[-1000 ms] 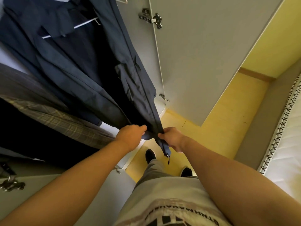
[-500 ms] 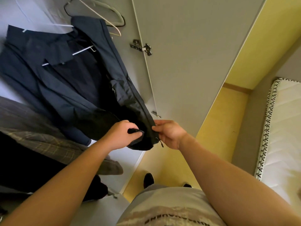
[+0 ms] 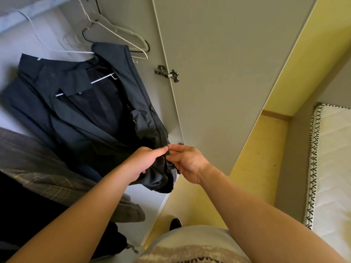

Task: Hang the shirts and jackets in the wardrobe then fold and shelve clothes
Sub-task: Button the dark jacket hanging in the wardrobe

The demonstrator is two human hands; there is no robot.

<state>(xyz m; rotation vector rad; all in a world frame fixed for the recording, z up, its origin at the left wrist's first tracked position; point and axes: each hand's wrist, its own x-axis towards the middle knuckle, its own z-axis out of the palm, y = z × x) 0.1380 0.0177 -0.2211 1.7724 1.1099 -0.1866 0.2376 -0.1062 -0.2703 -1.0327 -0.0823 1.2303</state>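
A dark navy jacket [image 3: 79,114] hangs on a white hanger [image 3: 103,79] inside the open wardrobe. Its lower hem is bunched up between my hands. My left hand [image 3: 144,162] grips the left zip edge of the hem, thumb on top. My right hand [image 3: 187,163] pinches the right zip edge beside the zip slider [image 3: 169,165]. The two hands almost touch at the fingertips.
Empty white and black hangers [image 3: 121,35] hang above the jacket. A grey checked garment [image 3: 47,179] hangs at the left. The grey wardrobe door [image 3: 218,73] stands open on the right, with a hinge [image 3: 168,73]. A yellow floor [image 3: 254,160] and a white mattress [image 3: 334,168] lie to the right.
Both hands have risen with the jacket hem, which is now bunched higher. My view has tilted up, so the hangers above the jacket show.
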